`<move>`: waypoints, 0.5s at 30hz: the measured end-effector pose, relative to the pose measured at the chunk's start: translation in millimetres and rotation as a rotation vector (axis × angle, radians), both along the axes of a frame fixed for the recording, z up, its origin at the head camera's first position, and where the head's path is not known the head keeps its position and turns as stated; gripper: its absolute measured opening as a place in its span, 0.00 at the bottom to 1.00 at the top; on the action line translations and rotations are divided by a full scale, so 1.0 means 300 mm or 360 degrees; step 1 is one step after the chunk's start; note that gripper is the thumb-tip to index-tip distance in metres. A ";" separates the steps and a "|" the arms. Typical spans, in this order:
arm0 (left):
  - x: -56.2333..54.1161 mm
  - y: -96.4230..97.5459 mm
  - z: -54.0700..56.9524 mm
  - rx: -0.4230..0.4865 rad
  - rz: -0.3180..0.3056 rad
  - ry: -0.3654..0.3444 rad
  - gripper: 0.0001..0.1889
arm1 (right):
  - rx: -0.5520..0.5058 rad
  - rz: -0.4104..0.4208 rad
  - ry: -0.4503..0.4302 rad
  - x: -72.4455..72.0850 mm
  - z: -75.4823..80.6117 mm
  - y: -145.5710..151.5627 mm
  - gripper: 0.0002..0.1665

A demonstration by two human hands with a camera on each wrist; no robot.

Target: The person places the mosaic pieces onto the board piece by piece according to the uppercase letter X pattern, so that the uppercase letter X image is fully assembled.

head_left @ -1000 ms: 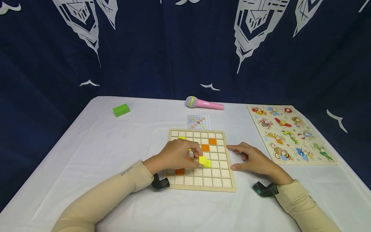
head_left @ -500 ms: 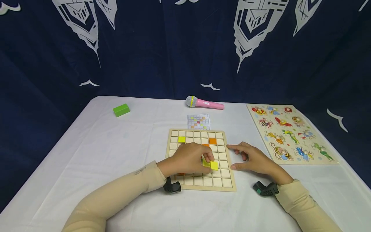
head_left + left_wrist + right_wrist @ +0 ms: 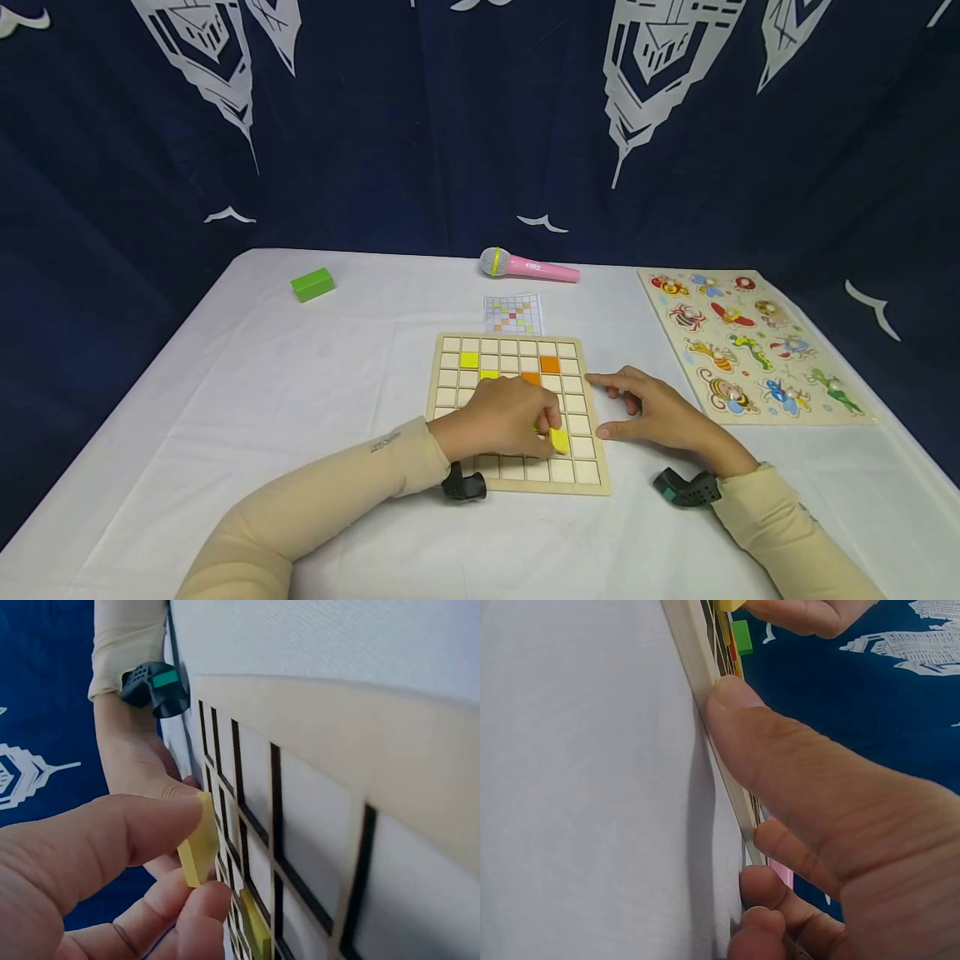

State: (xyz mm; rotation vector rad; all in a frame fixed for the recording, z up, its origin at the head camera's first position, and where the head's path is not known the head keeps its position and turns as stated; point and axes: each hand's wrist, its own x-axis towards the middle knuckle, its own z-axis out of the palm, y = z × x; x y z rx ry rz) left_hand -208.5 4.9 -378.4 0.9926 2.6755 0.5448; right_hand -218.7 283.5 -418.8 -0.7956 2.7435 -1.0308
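Observation:
My left hand [image 3: 498,419] pinches a small yellow square tile [image 3: 559,441] between thumb and fingers, tilted close over the lower right part of a wooden grid board [image 3: 540,489]. In the left wrist view the held tile [image 3: 198,840] stands on edge near the board, and another yellow tile [image 3: 255,922] lies in a cell. Orange tiles [image 3: 550,365] and yellow tiles [image 3: 469,360] sit in other cells, some hidden under the left hand. At the board's right edge rests my right hand [image 3: 656,410], its thumb [image 3: 739,720] and forefinger against the rim.
Behind the board lies a card [image 3: 498,305] printted with a coloured grid. A pink toy microphone [image 3: 542,270] lies farther back, and a green block [image 3: 312,285] is at the back left. An insect puzzle board [image 3: 693,400] occupies the right side.
My left hand has moved right and slightly toward me across the board, carrying the yellow tile, which has turned in the fingers. My right hand has stayed at the board's edge.

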 end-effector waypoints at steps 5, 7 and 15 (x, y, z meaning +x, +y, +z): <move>0.000 0.010 -0.005 -0.0035 0.0012 0.0005 0.09 | -0.0002 -0.0003 -0.0007 0.000 -0.001 -0.001 0.44; 0.001 0.013 -0.004 -0.0038 0.0015 0.0002 0.10 | -0.0001 -0.0003 -0.0005 0.000 -0.001 -0.002 0.44; 0.005 0.022 -0.010 -0.0066 0.0012 -0.0002 0.11 | 0.0005 0.0000 0.0008 0.002 -0.001 0.000 0.44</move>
